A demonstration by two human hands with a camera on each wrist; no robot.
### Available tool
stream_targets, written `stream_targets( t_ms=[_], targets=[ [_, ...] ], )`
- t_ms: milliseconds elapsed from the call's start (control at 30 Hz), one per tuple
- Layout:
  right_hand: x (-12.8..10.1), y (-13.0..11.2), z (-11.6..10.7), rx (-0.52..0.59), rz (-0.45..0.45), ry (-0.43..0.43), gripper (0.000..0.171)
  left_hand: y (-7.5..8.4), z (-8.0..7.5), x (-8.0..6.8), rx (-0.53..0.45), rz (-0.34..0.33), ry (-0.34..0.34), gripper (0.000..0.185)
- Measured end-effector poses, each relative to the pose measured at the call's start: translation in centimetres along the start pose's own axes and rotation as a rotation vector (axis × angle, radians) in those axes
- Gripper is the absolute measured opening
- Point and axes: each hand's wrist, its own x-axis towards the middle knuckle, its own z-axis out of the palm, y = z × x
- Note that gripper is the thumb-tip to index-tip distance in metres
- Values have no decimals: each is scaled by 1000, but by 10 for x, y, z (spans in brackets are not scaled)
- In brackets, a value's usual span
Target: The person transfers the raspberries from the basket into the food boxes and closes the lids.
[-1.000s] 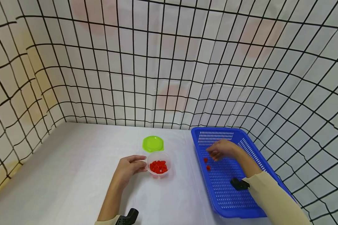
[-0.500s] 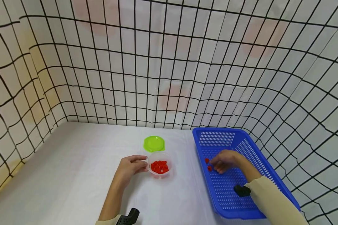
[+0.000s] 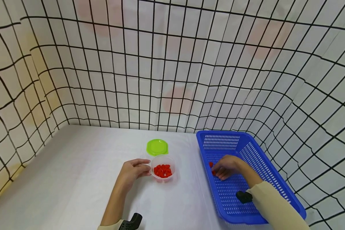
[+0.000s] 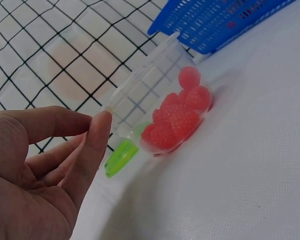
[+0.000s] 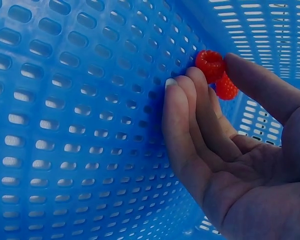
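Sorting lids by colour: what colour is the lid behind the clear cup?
Lime green lid, clearest in the head view.

A green lid [image 3: 157, 147] lies before a black-gridded backdrop [image 3: 172, 64]

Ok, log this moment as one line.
left hand: steadies clear cup of raspberries | right hand: pinches a raspberry in blue basket | green lid: behind cup

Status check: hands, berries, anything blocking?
Left hand holds clear cup of raspberries. Right hand pinches a raspberry in blue basket. Nothing blocking.
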Motion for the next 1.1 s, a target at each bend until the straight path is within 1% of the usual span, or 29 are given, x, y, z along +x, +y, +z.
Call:
stream_targets(
  t_ms=[300, 767, 933, 1100],
  targets=[
    [0, 2, 2, 18, -8, 2, 18, 0, 1, 0, 4, -1, 3, 24],
    [-1, 2, -2, 32, -26, -5, 19, 0, 1, -2, 9, -12, 6, 26],
    [-7, -5, -9, 36, -60, -1, 18, 0, 2, -2, 7, -12, -1, 27],
    [-16, -21, -17, 36, -103, 4, 23, 0, 1, -2, 9, -7, 2, 28]
  ],
)
